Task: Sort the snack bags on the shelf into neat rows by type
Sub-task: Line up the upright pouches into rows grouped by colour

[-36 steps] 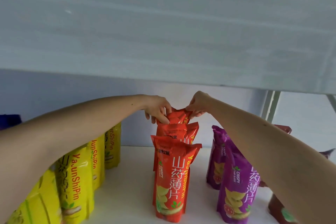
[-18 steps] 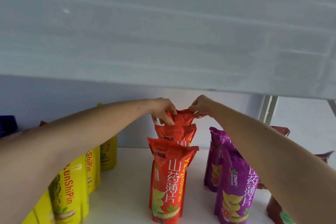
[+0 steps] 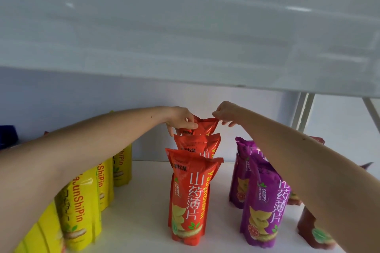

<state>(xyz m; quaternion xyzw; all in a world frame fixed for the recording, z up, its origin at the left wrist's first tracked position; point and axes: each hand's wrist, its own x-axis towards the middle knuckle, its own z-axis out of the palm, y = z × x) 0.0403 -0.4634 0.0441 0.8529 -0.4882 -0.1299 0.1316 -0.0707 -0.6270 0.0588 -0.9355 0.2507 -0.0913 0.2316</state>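
Observation:
Three orange snack bags stand in a row running back from the shelf's middle; the front one [image 3: 190,197] faces me. Both hands reach to the rearmost orange bag [image 3: 204,127]. My left hand [image 3: 182,120] grips its top left corner, and my right hand [image 3: 225,113] pinches its top right corner. On the left, a row of yellow bags [image 3: 82,201] runs back under my left arm. Right of the orange row stand two purple bags [image 3: 265,207], one behind the other.
The white shelf board [image 3: 144,201] carries all rows. A higher shelf [image 3: 185,37] hangs low over the hands. Dark red bags [image 3: 312,232] stand at the far right, partly behind my right arm. A blue thing [image 3: 7,135] sits at the far left edge.
The view has tilted slightly, so the bags sit lower in frame. Both hands stay on the rearmost orange bag's top, holding its corners farther apart so the top edge is stretched out.

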